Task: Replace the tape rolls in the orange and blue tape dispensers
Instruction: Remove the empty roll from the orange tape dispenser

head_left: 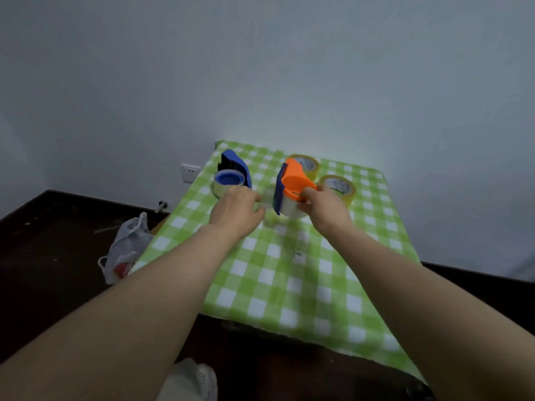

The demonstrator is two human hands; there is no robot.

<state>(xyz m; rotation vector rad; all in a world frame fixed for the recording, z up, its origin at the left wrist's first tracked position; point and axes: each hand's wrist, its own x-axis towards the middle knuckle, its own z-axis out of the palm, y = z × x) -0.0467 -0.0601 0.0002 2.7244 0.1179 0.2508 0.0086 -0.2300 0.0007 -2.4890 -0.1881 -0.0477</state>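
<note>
An orange tape dispenser (295,180) with a blue blade edge holds a clear tape roll (289,208) and sits mid-table. My right hand (324,208) grips its right side, thumb on the orange rim. My left hand (238,209) pinches what looks like the clear tape end just left of the dispenser; blur hides the tape itself. The blue dispenser (236,166) with its clear roll (227,183) stands at the far left. Two yellowish spare rolls lie behind: one (307,164) at the back, one (341,188) beside my right hand.
The table (289,285) wears a green-and-white checked cloth and stands against a pale wall. A white plastic bag (124,250) lies on the dark floor to the left, below a wall socket (189,172). My shoe (199,380) shows at the bottom.
</note>
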